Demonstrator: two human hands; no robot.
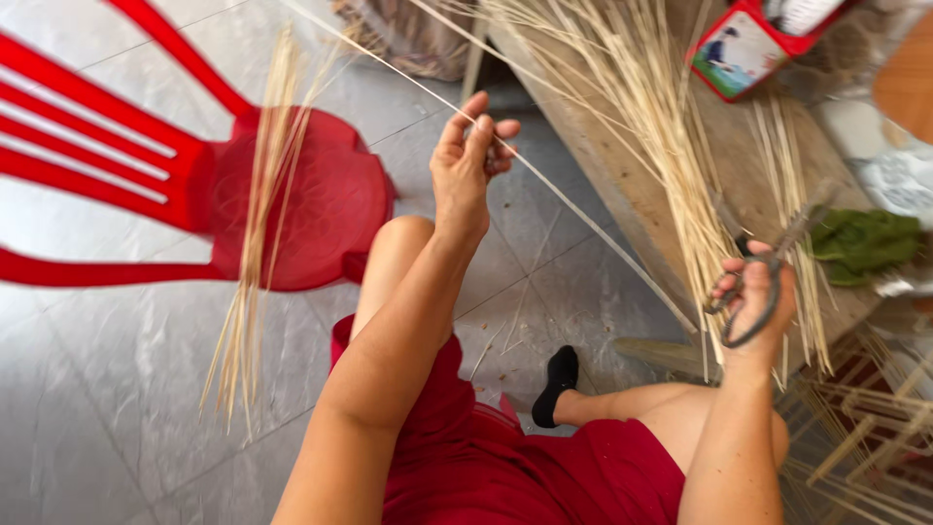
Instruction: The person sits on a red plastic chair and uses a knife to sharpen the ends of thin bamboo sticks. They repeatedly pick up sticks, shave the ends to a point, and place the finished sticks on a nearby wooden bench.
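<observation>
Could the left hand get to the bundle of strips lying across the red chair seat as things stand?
Probably not freely: the left hand already pinches a long strip, though nothing blocks the way to the bundle on the chair.

From my remote view, the red chair is cut off by the left and top edges, and the red carton on the worktop runs out at the top. The scissors in the right hand are blurred, blade position unreadable. The thin strip pinched by the left hand passes behind the fingers and exits at the top edge.
</observation>
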